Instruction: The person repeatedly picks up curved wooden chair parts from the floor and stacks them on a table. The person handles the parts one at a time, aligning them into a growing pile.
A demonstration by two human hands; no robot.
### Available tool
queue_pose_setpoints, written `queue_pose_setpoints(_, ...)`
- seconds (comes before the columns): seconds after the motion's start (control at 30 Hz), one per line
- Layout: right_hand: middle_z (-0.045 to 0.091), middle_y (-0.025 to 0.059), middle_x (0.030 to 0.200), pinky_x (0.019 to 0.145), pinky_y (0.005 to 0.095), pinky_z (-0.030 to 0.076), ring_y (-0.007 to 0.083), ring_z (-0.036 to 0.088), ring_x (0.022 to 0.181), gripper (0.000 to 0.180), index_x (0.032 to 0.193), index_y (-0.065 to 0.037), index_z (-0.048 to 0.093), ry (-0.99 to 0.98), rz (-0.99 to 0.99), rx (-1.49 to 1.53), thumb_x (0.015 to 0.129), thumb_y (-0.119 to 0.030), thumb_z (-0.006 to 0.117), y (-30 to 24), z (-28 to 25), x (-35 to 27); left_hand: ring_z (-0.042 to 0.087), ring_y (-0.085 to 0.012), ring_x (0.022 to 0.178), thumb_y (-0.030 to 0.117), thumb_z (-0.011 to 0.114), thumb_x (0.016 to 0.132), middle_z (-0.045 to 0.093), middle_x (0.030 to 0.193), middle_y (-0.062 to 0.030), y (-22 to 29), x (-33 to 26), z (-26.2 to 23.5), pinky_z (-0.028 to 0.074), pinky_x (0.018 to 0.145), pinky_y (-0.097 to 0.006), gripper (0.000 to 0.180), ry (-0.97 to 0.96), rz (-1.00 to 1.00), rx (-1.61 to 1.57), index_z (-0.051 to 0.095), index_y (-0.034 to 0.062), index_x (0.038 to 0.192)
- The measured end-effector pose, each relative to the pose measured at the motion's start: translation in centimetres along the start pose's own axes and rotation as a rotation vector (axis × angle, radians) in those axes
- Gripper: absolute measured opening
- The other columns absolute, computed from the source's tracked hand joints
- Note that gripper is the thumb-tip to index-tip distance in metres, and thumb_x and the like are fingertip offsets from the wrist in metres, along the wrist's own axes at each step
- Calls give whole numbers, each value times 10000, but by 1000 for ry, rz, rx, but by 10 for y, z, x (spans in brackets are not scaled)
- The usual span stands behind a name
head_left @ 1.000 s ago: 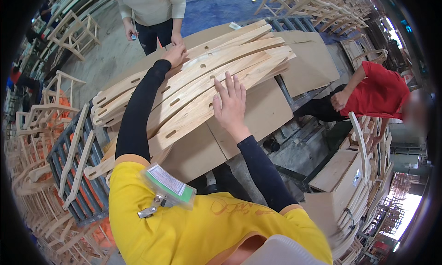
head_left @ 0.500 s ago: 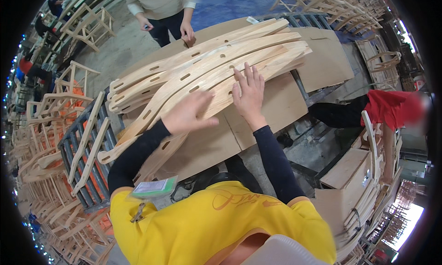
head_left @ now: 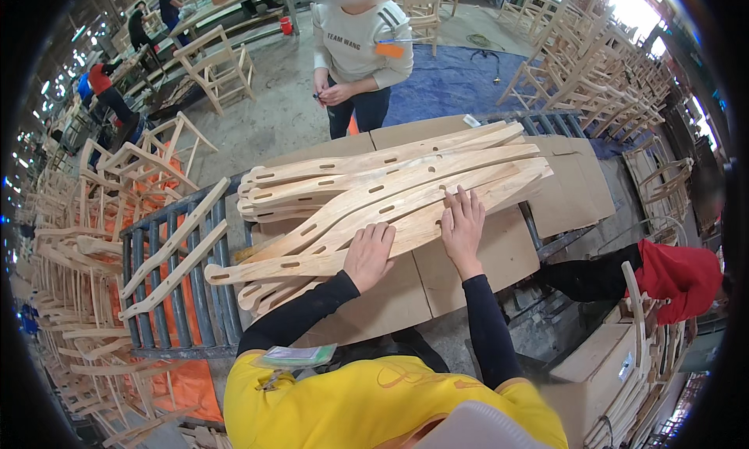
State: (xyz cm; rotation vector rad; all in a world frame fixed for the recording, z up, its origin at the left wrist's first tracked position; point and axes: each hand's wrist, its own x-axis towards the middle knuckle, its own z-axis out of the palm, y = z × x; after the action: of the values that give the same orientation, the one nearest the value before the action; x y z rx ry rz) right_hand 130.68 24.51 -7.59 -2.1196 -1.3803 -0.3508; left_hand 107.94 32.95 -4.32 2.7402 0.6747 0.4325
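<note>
A stack of curved, pale wooden chair posts (head_left: 374, 190) with oval slots lies on a cardboard-covered bench in front of me. On the nearest post (head_left: 312, 263), toward its middle, rests my left hand (head_left: 369, 255), palm down with the fingers lying over the wood. Farther right, my right hand (head_left: 464, 229) lies on the same stack, its fingers spread and pointing away from me, near one of the slots. Neither hand is wrapped around a post. More post ends (head_left: 253, 294) show beneath the near one at the left.
Two wooden pieces (head_left: 175, 250) lie on a metal roller rack (head_left: 148, 238) at the left. Cardboard (head_left: 573, 188) covers the bench's right end. Across the bench stands a person in a pale sweater (head_left: 360, 47); another in red (head_left: 677, 281) bends at the right. Chair frames (head_left: 211, 67) stand around.
My left hand, blurred and thumb out before, has settled onto the near post. My right hand stays on the stack. The view has tilted up, showing more of the person opposite.
</note>
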Motion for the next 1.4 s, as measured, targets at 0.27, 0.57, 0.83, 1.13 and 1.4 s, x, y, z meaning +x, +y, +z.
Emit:
queue_pose_setpoints(0.27, 579, 117, 1308, 1074, 524, 314, 378, 446, 1286, 286, 1148, -117, 659, 19, -136, -8, 905, -247, 583, 11, -3, 7, 492, -348, 1107, 208, 788, 704, 513, 1167, -174, 1, -2, 3, 424, 917, -438, 648, 1, -21, -28, 493, -8, 1238)
queue_pose_setpoints(0.57, 668, 59, 1176, 1094, 521, 298, 293, 534, 1205, 250, 1082, -132, 704, -7, -78, 55, 890, -255, 599, 30, 7, 22, 534, -353, 1110, 431, 681, 875, 594, 1150, -169, -34, 63, -9, 425, 977, -423, 505, 96, 28, -379, 611, 19, 1158)
queue_pose_setpoints(0.83, 659, 46, 1178, 1090, 512, 297, 285, 535, 1186, 234, 1066, -144, 703, -38, -23, 68, 873, -231, 605, 22, 3, 19, 547, -364, 1151, 342, 667, 889, 590, 1178, -211, -151, 166, 46, 437, 986, -426, 457, 19, -86, -222, 603, 10, 1198)
queue_pose_setpoints(1.13, 629, 50, 1233, 1114, 496, 253, 281, 508, 1224, 270, 1102, -152, 689, -112, 36, 71, 855, -224, 607, 23, 5, 38, 582, -399, 1081, 293, 680, 874, 628, 1135, -231, -223, 234, 112, 464, 944, -441, 490, -351, 1, -237, 575, 14, 1262)
queue_pose_setpoints(1.4, 620, 34, 1265, 1132, 474, 227, 266, 504, 1236, 326, 1133, -161, 686, -178, 72, 42, 820, -206, 603, 21, 3, 41, 639, -316, 936, 516, 599, 922, 667, 994, -196, -202, 243, 104, 491, 822, -402, 582, -516, -275, -285, 612, 0, 1189)
